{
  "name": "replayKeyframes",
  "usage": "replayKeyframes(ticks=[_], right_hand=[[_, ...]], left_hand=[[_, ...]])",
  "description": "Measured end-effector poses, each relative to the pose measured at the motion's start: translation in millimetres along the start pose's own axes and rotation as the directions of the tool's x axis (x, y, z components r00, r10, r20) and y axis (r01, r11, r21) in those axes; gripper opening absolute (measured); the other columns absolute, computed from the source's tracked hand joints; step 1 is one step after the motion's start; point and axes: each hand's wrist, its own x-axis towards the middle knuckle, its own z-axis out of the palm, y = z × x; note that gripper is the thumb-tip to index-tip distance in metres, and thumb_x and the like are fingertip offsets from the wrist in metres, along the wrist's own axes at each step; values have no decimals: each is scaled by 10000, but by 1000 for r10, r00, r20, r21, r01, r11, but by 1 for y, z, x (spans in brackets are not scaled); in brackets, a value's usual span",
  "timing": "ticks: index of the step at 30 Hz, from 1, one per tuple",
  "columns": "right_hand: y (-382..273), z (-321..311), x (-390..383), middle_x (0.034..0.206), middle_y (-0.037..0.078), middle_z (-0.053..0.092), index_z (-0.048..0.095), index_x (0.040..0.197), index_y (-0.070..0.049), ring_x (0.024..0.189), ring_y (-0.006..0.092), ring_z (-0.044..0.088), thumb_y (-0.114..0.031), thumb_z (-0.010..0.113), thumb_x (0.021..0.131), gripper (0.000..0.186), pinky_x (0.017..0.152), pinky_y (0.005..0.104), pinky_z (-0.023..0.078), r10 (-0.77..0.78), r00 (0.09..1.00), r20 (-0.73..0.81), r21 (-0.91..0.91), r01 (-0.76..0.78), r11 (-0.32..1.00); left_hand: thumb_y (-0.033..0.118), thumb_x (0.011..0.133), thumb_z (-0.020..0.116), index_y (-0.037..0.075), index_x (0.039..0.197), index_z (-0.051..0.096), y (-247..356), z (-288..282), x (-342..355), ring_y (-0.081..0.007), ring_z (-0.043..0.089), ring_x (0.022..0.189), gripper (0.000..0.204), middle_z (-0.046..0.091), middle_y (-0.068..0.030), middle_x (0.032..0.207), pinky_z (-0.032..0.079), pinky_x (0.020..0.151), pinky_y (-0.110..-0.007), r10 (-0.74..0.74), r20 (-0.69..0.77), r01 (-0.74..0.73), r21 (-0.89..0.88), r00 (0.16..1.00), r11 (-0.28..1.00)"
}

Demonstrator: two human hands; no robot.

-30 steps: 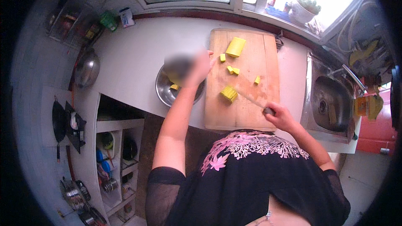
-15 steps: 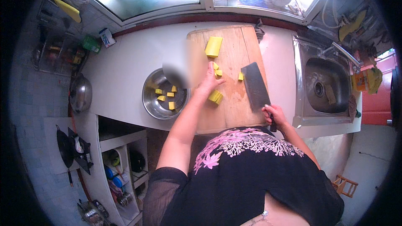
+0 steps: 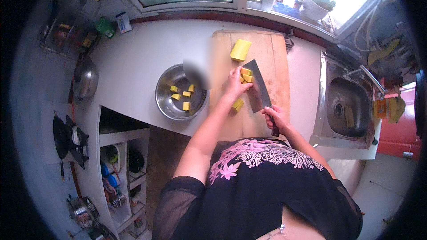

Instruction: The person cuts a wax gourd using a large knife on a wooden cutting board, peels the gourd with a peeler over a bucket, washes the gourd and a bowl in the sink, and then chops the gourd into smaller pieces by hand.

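My right hand (image 3: 275, 118) is wrapped round the dark handle of a wide cleaver (image 3: 260, 91), held over the wooden cutting board (image 3: 275, 69). Against the left part of its blade sit several yellow vegetable chunks (image 3: 246, 78); I cannot tell what vegetable. My left hand (image 3: 237, 84) curls round these chunks from the left, fingers and thumb pressing them to the blade. A larger yellow block (image 3: 241, 50) lies farther back on the board. Another yellow piece (image 3: 237, 106) shows partly, below my left hand. Several cut chunks (image 3: 187, 94) lie in the steel bowl (image 3: 163, 106) to the left.
The bowl stands on the white counter (image 3: 129, 66), beside the board; a blurred patch covers its upper right rim. A steel sink (image 3: 340, 106) is at the right. Under a window, the counter's back holds a green container (image 3: 105, 27). Open shelves (image 3: 120, 140) stand at the lower left.
The cleaver has moved left and the chunks now rest against its blade. My left hand has closed round the chunks, including the one that lay apart near the blade. The view has shifted slightly.
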Motion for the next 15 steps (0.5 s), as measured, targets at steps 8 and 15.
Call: replayKeyframes(ticks=[8,15], right_hand=[[-58,85,0,549,10,474,539,793,-19,374,90,417,-244,549,891,245,333,244,321,-59,979,195,-362,128,923],[-61,118,16,566,26,506,527,780,-11,421,103,479,-264,561,888,278,372,264,388,-32,977,213,-593,155,790]], left_hand=[[25,705,728,79,1229,449,7,-116,-37,-219,573,915,595,492,-116,1080,550,723,-322,-104,-337,12,-265,936,964],[150,696,750,56,1185,489,-27,-182,-93,-355,507,1046,561,452,-198,1166,439,900,-407,-182,-483,433,482,857,762]])
